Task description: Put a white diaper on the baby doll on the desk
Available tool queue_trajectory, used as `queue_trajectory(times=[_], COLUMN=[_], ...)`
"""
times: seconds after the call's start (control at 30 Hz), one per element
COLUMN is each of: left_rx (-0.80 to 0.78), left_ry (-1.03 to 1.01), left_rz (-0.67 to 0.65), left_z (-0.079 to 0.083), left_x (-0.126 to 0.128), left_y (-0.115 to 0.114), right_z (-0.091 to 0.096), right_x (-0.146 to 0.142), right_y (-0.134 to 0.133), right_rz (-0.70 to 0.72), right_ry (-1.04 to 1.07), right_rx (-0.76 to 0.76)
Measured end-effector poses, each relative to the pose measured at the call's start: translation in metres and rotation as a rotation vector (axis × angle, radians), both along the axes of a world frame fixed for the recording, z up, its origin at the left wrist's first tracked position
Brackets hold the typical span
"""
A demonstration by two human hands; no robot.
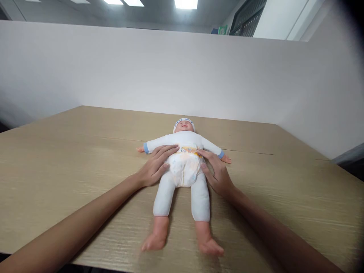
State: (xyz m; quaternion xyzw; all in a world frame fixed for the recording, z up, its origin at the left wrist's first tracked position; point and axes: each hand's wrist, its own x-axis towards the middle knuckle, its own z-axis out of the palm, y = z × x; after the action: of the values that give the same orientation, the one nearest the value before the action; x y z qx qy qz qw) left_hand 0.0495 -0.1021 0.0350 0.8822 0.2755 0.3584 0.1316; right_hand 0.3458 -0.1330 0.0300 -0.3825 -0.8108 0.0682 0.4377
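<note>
On its back on the table lies a baby doll (184, 138) in a white suit with blue cuffs and a white printed cap (184, 120). Its arms are spread out and its bare feet point toward me. Around its hips sits a white diaper (184, 170) with a yellow and orange printed waistband. My left hand (157, 163) lies against the diaper's left side, fingers stretched out over the waist. On the opposite side my right hand (216, 170) rests with extended fingers touching the waistband's edge. Neither hand is wrapped around anything.
The wood-grain table (85, 159) spreads wide on both sides of the doll, with a thin seam running across it. A white partition (159, 72) stands behind the far edge and continues along the right side. The table's front edge shows at the bottom left.
</note>
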Motion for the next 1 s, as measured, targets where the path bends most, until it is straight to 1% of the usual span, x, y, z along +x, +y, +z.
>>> queue_trajectory(times=[0.17,0.23,0.37,0.43,0.47,0.53,0.6,0.63,0.7,0.77,0.87,0.93,1.0], left_rx=[-0.088,-0.112,-0.049,0.002,0.023,0.045,0.006,-0.032,-0.111,-0.18,-0.278,-0.357,-0.427], left_ry=[-0.024,-0.036,-0.003,-0.01,-0.022,-0.022,0.053,0.107,0.192,0.213,0.186,0.147,0.086], left_rz=[-0.025,-0.027,0.0,0.086,0.162,0.354,0.531,0.592,0.658,0.693,0.722,0.724,0.729], left_z=[0.008,0.012,0.013,0.01,0.007,0.0,-0.007,-0.01,-0.011,-0.005,0.015,0.034,0.054], left_x=[0.004,0.005,0.005,-0.001,-0.006,-0.019,-0.032,-0.037,-0.04,-0.032,-0.01,0.0,0.004], left_y=[-0.005,-0.008,-0.008,-0.002,0.004,0.018,0.032,0.038,0.045,0.044,0.027,0.005,-0.028], right_z=[0.003,0.003,0.006,0.007,0.006,0.001,-0.007,-0.012,-0.018,-0.019,-0.008,0.005,0.022], right_x=[-0.001,-0.002,0.002,0.01,0.016,0.031,0.045,0.05,0.053,0.045,0.024,0.015,0.015], right_y=[-0.002,-0.003,-0.002,0.003,0.007,0.019,0.032,0.039,0.049,0.054,0.049,0.036,0.014], right_rz=[-0.021,-0.023,0.028,0.015,-0.023,-0.165,-0.325,-0.386,-0.456,-0.477,-0.485,-0.502,-0.48], right_ry=[-0.205,-0.25,-0.267,-0.268,-0.269,-0.274,-0.289,-0.298,-0.301,-0.266,-0.197,-0.173,-0.119], right_rx=[0.084,0.098,0.107,0.117,0.118,0.118,0.102,0.075,-0.021,-0.136,-0.221,-0.237,-0.253])
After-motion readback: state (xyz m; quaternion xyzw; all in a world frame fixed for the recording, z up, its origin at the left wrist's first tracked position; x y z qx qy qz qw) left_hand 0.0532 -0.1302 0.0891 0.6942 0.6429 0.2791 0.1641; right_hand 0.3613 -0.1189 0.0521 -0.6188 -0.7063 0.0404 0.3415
